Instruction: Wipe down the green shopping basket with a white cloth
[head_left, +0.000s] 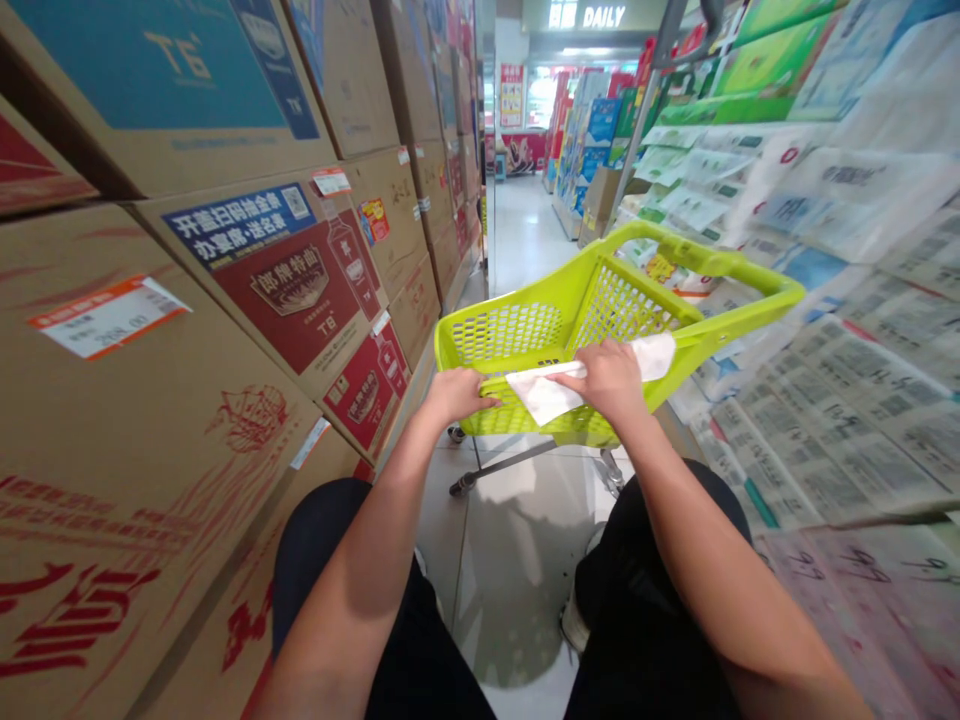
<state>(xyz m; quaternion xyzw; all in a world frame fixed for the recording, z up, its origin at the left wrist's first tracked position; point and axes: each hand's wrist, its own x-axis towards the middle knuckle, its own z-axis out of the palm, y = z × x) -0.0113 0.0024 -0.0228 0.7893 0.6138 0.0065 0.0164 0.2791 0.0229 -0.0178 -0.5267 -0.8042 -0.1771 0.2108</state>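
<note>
A lime-green plastic shopping cart (pixel 525 335) with a mesh basket stands on the aisle floor in front of my knees. My left hand (pixel 456 393) grips the near rim of the basket, fingers curled over it. My right hand (pixel 609 377) is closed on a white cloth (pixel 544 396), which it presses against the same rim a little to the right. The cloth spreads out on both sides of that hand. The cart's metal frame and wheels (pixel 461 485) show beneath the basket.
Stacked brown cartons (pixel 225 300) with red and blue labels wall the left side. Shelves of plastic-wrapped paper packs (pixel 840 330) line the right. The narrow aisle's pale tiled floor (pixel 525 230) runs ahead toward more shelves.
</note>
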